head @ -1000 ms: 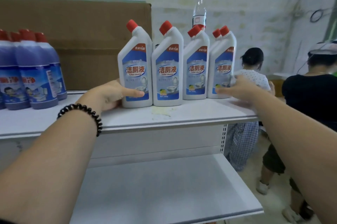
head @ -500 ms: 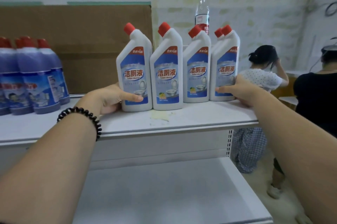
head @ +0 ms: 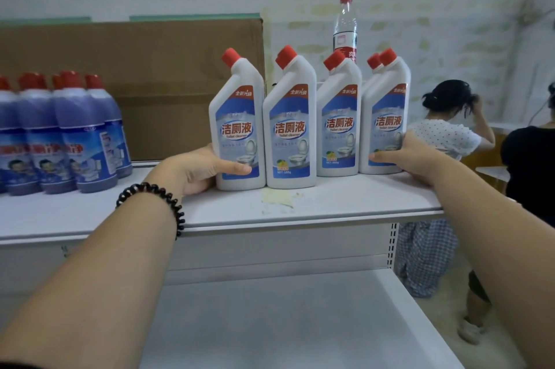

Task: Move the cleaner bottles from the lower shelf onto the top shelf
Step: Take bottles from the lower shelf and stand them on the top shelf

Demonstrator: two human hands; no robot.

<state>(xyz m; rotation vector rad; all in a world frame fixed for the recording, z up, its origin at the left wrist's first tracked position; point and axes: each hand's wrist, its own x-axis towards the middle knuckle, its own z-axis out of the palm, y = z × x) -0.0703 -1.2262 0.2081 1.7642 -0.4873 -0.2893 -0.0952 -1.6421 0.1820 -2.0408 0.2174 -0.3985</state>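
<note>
Smoothly, both hands flank angled-neck white plastic bottles [head: 289, 125] on the top shelf [head: 330, 203].

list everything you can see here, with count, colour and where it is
white cleaner bottles: five visible, white with red caps, in a row on the top shelf, one half hidden behind the rightmost
purple cleaner bottles: at least five, purple with red caps, top shelf far left
water bottle: one, clear with red cap, behind the white row
cardboard box: one, brown, at the back of the top shelf
top shelf: one, white, stained near the middle
lower shelf: one, white, bare
bystanders: two, right background
bracelet: one, black beads, left wrist
left hand: grip on leftmost white bottle
right hand: grip on rightmost white bottle
</note>
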